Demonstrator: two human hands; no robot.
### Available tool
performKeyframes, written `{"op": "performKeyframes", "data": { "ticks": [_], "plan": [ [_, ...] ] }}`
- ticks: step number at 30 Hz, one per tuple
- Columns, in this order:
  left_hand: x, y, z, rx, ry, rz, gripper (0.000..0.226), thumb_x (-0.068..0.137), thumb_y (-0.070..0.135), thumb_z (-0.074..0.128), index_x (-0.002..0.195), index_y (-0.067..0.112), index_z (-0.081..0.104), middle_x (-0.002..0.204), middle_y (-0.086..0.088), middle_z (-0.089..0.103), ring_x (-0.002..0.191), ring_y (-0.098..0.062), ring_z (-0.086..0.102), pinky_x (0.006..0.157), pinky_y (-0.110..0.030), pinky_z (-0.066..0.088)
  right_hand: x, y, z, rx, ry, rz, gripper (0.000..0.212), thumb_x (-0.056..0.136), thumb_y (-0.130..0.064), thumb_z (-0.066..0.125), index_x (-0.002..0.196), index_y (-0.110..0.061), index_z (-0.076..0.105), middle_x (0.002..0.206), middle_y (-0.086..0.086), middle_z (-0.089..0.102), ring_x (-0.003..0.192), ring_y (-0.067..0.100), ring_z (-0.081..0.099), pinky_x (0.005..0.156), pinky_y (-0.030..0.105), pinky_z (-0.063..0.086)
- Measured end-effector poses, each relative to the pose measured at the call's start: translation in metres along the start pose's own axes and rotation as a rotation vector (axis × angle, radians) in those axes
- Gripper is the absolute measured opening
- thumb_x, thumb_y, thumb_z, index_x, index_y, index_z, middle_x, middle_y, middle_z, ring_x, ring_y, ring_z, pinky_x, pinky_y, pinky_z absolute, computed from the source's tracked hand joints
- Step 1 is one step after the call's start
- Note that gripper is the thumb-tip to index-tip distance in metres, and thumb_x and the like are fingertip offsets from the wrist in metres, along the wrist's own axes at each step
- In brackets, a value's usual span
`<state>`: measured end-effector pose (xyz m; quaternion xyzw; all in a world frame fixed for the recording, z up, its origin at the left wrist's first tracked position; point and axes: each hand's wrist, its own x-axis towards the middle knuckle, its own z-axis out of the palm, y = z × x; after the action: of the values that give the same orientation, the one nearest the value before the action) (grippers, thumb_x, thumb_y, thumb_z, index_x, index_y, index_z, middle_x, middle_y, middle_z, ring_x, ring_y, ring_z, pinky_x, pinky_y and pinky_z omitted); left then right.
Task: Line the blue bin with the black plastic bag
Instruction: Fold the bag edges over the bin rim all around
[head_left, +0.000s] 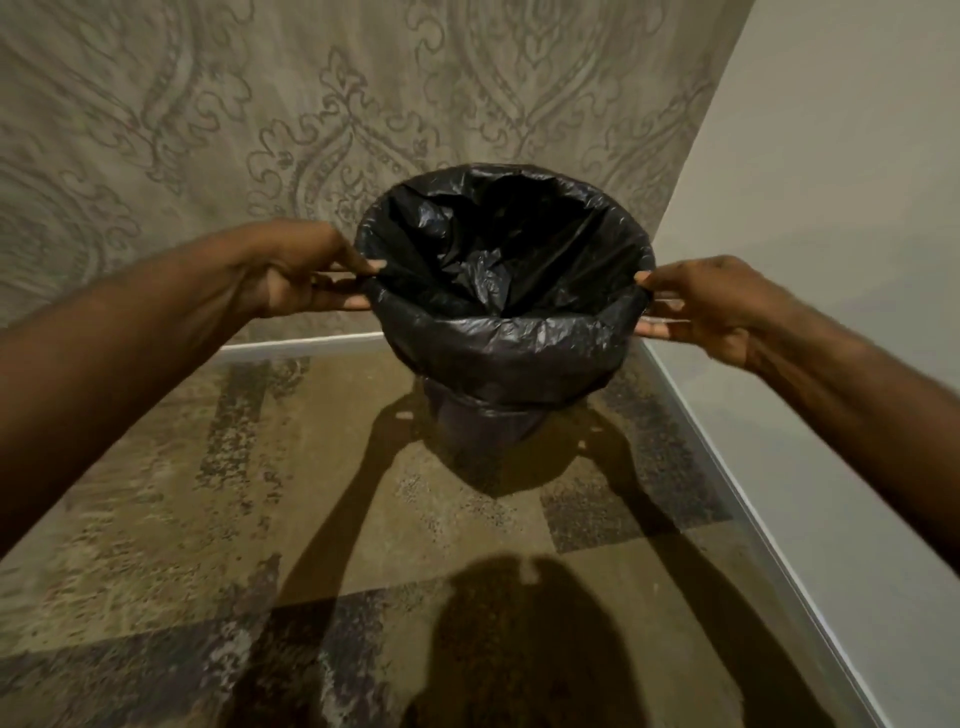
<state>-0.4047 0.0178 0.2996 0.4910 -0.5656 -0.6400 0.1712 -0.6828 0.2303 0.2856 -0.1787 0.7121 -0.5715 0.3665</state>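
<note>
The black plastic bag (498, 291) sits inside the blue bin (483, 428), its mouth folded out over the rim and hanging partway down the outside. Only the bin's dark lower wall shows below the bag. The bin stands upright on the floor in a corner. My left hand (306, 275) pinches the bag's edge at the left side of the rim. My right hand (711, 304) pinches the bag's edge at the right side of the rim.
A patterned wall (208, 130) rises behind the bin and a plain pale wall (831, 234) stands to the right, both with white skirting. The floor (311, 519) is mottled brown and grey tile. My shadow falls across it in front.
</note>
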Motion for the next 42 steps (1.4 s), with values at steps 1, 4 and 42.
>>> {"op": "performKeyframes", "data": {
  "ticks": [1,4,42],
  "plan": [
    [0.003,0.01,0.008,-0.002,-0.006,0.002,0.019,0.096,-0.002,0.052,0.103,0.011,0.063,0.115,-0.007,0.064,0.096,-0.016,0.066,0.053,-0.022,0.06,0.006,-0.009,-0.01,-0.008,-0.002,0.006,0.014,0.097,-0.003,0.059,0.11,-0.004,0.064,0.11,0.011,0.069,0.085,0.018,0.07,0.059,0.03,0.063],
    [0.009,0.036,0.036,0.025,-0.023,0.007,0.018,0.098,-0.001,0.051,0.104,0.011,0.063,0.111,-0.006,0.063,0.096,-0.015,0.065,0.052,-0.022,0.059,0.019,-0.029,-0.037,-0.036,0.001,0.036,0.015,0.099,-0.002,0.054,0.112,-0.005,0.061,0.118,0.013,0.063,0.089,0.02,0.067,0.056,0.031,0.062],
    [0.273,0.009,0.221,0.035,-0.159,0.167,0.044,0.094,-0.003,0.059,0.132,0.019,0.064,0.119,-0.002,0.068,0.092,-0.013,0.066,0.054,-0.022,0.058,0.19,0.067,-0.11,-0.038,0.398,0.118,0.019,0.102,-0.002,0.049,0.087,-0.008,0.058,0.096,0.005,0.059,0.084,0.016,0.064,0.06,0.029,0.064]
  ]
}}
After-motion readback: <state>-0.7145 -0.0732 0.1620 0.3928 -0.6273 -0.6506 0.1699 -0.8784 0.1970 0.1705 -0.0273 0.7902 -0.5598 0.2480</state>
